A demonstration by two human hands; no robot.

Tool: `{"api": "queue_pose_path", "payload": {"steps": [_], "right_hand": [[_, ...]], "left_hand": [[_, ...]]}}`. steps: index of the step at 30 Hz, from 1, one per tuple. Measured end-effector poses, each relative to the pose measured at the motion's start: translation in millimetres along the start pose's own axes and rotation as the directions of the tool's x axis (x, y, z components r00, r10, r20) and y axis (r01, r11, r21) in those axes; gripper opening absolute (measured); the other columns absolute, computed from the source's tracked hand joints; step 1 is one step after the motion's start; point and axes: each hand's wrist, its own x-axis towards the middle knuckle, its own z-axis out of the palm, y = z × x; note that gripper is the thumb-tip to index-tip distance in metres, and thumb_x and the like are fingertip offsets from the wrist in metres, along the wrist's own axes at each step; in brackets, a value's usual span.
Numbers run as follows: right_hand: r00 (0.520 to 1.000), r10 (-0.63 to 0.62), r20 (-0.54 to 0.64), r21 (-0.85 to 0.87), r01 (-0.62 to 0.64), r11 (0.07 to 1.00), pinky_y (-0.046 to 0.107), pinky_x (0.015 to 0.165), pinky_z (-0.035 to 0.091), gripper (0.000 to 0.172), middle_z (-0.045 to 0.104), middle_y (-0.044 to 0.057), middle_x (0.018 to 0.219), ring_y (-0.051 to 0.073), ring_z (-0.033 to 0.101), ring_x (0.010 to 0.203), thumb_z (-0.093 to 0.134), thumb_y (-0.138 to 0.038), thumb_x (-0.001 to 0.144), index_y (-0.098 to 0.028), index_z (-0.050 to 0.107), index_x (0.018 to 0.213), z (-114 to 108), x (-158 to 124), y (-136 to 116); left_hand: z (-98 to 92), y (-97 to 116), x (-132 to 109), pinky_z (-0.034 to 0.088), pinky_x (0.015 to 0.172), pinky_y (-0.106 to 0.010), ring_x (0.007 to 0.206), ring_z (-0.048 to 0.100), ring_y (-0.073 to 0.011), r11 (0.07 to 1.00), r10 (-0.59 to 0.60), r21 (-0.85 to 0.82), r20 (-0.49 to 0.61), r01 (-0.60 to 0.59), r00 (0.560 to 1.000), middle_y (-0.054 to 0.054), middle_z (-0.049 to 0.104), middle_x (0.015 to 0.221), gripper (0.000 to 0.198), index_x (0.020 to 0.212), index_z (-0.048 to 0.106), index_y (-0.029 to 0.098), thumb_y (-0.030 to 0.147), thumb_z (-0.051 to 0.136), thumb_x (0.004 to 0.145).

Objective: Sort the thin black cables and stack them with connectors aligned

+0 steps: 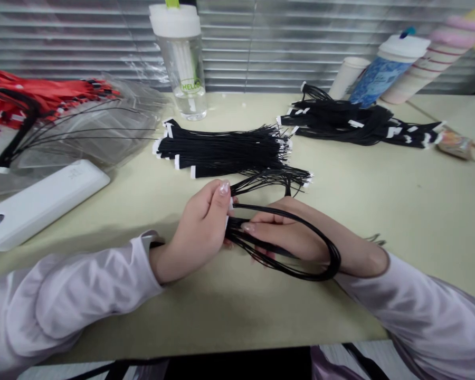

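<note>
My left hand (203,232) is closed around the white connector end of a black wire harness (332,258), thumb on top. From that grip the wires run right and bend back in a loop. My right hand (293,229) pinches some of the harness's wires just right of the connector, with the loop passing over its back. Part of the connector is hidden by my left fingers. Just beyond both hands lies a stack of black wire harnesses (225,150), white connectors at the left and loose wire ends at the right.
Looped harnesses (348,121) with white connectors lie at the back right. At the left are a white power bank (43,203), clear plastic bags (98,142) and red bundles (43,95). A clear bottle (186,68) and a blue cup (383,74) stand by the blinds.
</note>
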Motion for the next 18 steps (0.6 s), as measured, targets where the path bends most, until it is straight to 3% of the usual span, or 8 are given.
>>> {"api": "queue_pose_path", "payload": {"steps": [5,10,14,18], "right_hand": [[0.999,0.047,0.014,-0.011,-0.047,0.999,0.016,0.049,0.040,0.032,0.060,-0.001,0.059,0.006,0.053,0.052,0.040,-0.027,0.085,-0.015,0.058,0.061,0.0,0.1,-1.5],[1.000,-0.016,0.009,-0.027,0.016,0.999,0.016,0.050,0.039,0.032,0.057,-0.002,0.055,0.005,0.050,0.049,0.043,-0.030,0.084,-0.015,0.057,0.060,-1.1,1.0,0.1],[0.997,0.069,0.019,0.089,-0.070,0.994,0.017,0.053,0.042,0.031,0.061,0.000,0.062,0.007,0.055,0.054,0.038,-0.030,0.085,-0.015,0.058,0.067,1.3,0.5,-2.4],[0.994,0.108,0.020,0.023,-0.108,0.994,0.016,0.050,0.039,0.030,0.060,-0.001,0.058,0.006,0.052,0.051,0.040,-0.026,0.083,-0.015,0.057,0.061,1.7,-0.3,-6.6]], "left_hand": [[-0.3,0.3,-0.4,0.039,0.033,-0.014,0.039,0.042,-0.0046,0.997,0.055,0.051,-0.002,-0.055,0.998,0.002,0.045,0.059,0.033,0.072,0.043,0.017,0.044,0.030,0.088],[-0.6,1.0,-0.3,0.039,0.032,-0.014,0.039,0.042,-0.0046,0.997,0.046,0.054,0.004,-0.046,0.999,0.002,0.044,0.060,0.033,0.072,0.042,0.018,0.044,0.030,0.088],[-0.4,1.8,-0.3,0.038,0.034,-0.014,0.039,0.042,-0.0045,0.994,0.062,0.088,-0.010,-0.061,0.998,0.002,0.044,0.059,0.034,0.071,0.043,0.017,0.043,0.029,0.088],[-0.7,1.8,-0.1,0.038,0.037,-0.015,0.042,0.042,-0.0056,0.991,0.085,0.104,0.002,-0.084,0.996,0.002,0.045,0.059,0.034,0.071,0.043,0.017,0.041,0.028,0.089]]}}
